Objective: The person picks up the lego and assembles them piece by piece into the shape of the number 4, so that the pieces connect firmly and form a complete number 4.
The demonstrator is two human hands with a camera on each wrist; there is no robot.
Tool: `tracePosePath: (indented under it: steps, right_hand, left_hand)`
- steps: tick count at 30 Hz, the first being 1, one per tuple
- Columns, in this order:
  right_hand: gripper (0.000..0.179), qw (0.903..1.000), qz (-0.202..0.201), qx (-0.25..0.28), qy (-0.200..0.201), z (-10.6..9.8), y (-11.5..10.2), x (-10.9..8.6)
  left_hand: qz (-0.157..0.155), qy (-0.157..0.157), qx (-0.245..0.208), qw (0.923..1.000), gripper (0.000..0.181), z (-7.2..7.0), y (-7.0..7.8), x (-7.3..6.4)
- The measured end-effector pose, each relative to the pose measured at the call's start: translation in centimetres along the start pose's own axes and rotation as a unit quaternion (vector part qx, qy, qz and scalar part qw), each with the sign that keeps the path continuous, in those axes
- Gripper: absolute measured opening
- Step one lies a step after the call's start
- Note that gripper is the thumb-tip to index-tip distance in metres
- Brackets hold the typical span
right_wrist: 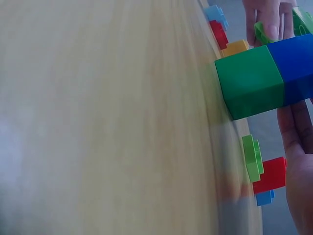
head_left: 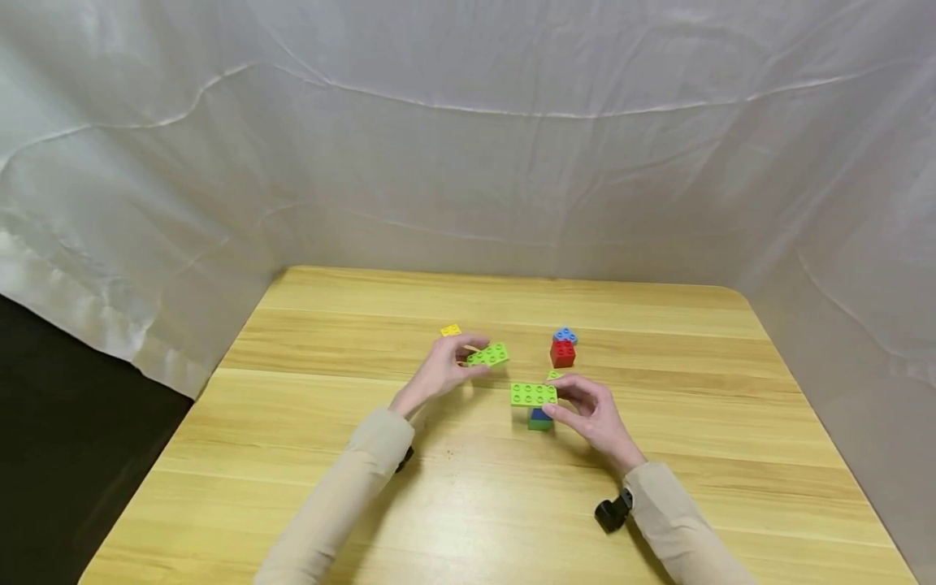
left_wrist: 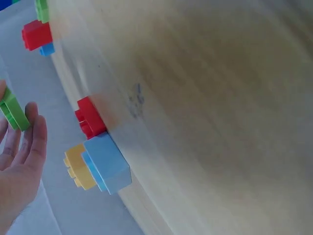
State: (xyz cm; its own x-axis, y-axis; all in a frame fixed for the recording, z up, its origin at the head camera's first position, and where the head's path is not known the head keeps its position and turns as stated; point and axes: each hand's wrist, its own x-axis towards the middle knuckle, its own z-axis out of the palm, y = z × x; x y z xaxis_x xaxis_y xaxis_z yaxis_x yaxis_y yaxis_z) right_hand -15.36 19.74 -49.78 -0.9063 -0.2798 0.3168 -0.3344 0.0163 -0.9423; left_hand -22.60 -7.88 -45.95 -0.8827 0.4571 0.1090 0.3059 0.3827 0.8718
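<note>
Forearms (head_left: 344, 496) inward | left hand (head_left: 443, 367) pinches lime brick (head_left: 493, 355) | right hand (head_left: 595, 416) pinches another lime brick (head_left: 528, 395)

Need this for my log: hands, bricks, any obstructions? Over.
Left hand holding lime brick. Right hand gripping lime-topped stack. Red brick beyond stack, not between hands.

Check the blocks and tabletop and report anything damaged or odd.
Small dark marks on the tabletop stand out against the wood grain in the left wrist view; whether stains or scratches, I cannot tell. The blocks show no obvious damage.
</note>
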Motion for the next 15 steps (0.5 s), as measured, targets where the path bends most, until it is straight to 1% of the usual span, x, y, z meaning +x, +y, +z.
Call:
tracePosePath:
  steps: [4,7,11,15]
  right_hand:
    - [0.031,1.0,-0.001,0.005,0.0,0.0,0.2,0.0]
    - [0.032,1.0,-0.003,0.009,0.0,0.0,0.3,0.0]
    - [0.032,0.9999,-0.007,0.012,0.0,0.0,0.4,0.0]
    - [0.032,0.9999,-0.011,0.009,0.0,0.0,0.4,0.0]
  left_hand:
    - [-0.002,0.01,-0.023,0.9997,0.044,-0.1,0.2,-0.7]
    - [-0.013,0.015,-0.045,0.9988,0.044,-0.2,0.2,-1.3]
    - [-0.021,0.012,-0.074,0.997,0.044,-0.1,0.4,-2.0]
    - [-0.016,0.009,-0.086,0.9962,0.043,0.0,0.6,-2.5]
